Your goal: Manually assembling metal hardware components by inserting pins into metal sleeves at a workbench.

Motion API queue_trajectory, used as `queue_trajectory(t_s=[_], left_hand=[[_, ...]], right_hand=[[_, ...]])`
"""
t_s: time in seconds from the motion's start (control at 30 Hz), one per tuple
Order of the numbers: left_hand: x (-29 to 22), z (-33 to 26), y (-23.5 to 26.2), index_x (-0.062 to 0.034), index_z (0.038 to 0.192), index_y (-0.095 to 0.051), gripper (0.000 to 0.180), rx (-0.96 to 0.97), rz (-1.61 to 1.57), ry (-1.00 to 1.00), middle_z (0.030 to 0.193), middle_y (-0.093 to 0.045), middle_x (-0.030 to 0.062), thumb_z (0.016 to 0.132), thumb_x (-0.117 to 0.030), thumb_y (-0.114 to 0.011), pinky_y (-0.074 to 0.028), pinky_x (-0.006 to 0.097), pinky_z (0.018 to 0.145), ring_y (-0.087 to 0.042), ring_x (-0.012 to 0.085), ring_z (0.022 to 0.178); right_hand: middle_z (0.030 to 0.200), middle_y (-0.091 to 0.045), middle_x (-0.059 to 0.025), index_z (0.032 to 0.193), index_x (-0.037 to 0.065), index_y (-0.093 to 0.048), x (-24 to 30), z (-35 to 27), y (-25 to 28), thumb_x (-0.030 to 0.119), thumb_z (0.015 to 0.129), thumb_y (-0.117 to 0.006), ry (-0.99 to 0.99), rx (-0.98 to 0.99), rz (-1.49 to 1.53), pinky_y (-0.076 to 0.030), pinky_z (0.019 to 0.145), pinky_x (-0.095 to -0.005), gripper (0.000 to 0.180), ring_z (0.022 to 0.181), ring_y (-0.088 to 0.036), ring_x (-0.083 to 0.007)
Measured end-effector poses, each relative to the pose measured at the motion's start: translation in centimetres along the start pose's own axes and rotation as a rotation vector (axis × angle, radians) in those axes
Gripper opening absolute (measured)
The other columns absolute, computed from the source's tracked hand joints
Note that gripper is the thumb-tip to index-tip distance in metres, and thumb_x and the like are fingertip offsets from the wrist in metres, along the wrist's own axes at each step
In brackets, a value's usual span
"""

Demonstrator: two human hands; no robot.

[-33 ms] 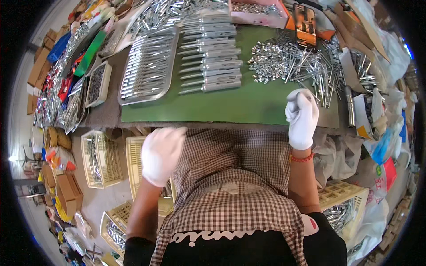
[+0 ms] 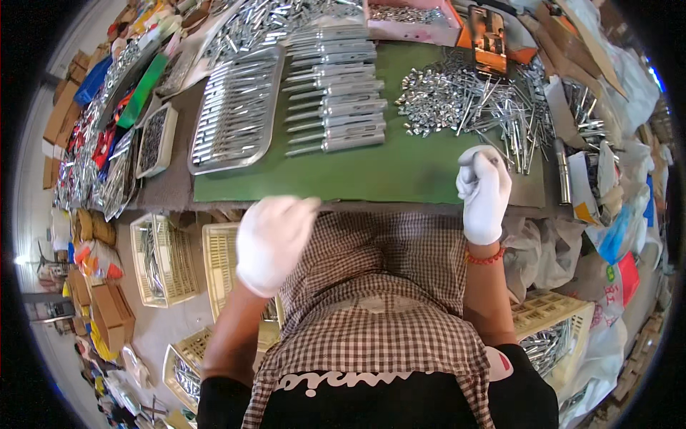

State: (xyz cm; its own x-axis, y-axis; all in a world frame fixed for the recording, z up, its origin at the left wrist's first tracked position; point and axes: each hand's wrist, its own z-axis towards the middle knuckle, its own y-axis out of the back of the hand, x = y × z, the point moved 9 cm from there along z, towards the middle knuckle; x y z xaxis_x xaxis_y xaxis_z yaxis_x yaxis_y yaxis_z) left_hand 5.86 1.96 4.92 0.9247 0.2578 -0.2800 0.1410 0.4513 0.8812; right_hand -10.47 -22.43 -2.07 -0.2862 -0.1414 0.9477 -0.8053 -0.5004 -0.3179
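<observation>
- At near edge of bench (image 2: pixel 168 189): left hand (image 2: pixel 275 243), blurred, can't tell grip.
- Green mat (image 2: pixel 321 182), right side: right hand (image 2: pixel 486 193), fingers curled, can't tell if holding.
- Just beyond: loose metal rods (image 2: pixel 520 132), heap of small metal parts (image 2: pixel 429 104).
- Farther left: row of slotted silver tubes (image 2: pixel 354 134), metal tray (image 2: pixel 246 164).

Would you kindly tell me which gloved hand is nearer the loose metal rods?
The right hand, with the red bracelet at its wrist: it shows just below the rods, while the left hand is well to their left.
</observation>
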Motion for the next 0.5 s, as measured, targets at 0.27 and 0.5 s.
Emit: queue_trajectory(t_s=[0.27, 0.5], left_hand=[[-6.6, 17.6, -8.9, -0.0103, 0.085, -0.072, 0.01, 0.04, -0.033, -0.32, 0.085, -0.064, 0.0083, 0.085, -0.018, -0.066, -0.051, 0.044, 0.075, -0.062, 0.0306, 0.083], [-7.0, 19.6, -12.1, -0.01, 0.079, -0.073, 0.014, 0.103, 0.073, -0.229, 0.082, -0.065, 0.0115, 0.082, -0.022, -0.067, -0.053, 0.045, 0.076, -0.064, 0.0314, 0.082]], right_hand=[[0.072, -0.052, 0.0043, 0.09, 0.001, -0.065, 0.0, -0.5, -0.2, 0.007, 0.098, -0.051, -0.084, -0.002, -0.122, -0.035, 0.053, -0.0186, 0.017, 0.061, -0.043, -0.002], [0.071, -0.054, 0.0045, 0.089, 0.0, -0.068, 0.6, -0.8, -0.2, 0.002, 0.094, -0.056, -0.055, 0.027, -0.236, -0.036, 0.056, -0.0197, 0.013, 0.062, -0.046, -0.0024]])
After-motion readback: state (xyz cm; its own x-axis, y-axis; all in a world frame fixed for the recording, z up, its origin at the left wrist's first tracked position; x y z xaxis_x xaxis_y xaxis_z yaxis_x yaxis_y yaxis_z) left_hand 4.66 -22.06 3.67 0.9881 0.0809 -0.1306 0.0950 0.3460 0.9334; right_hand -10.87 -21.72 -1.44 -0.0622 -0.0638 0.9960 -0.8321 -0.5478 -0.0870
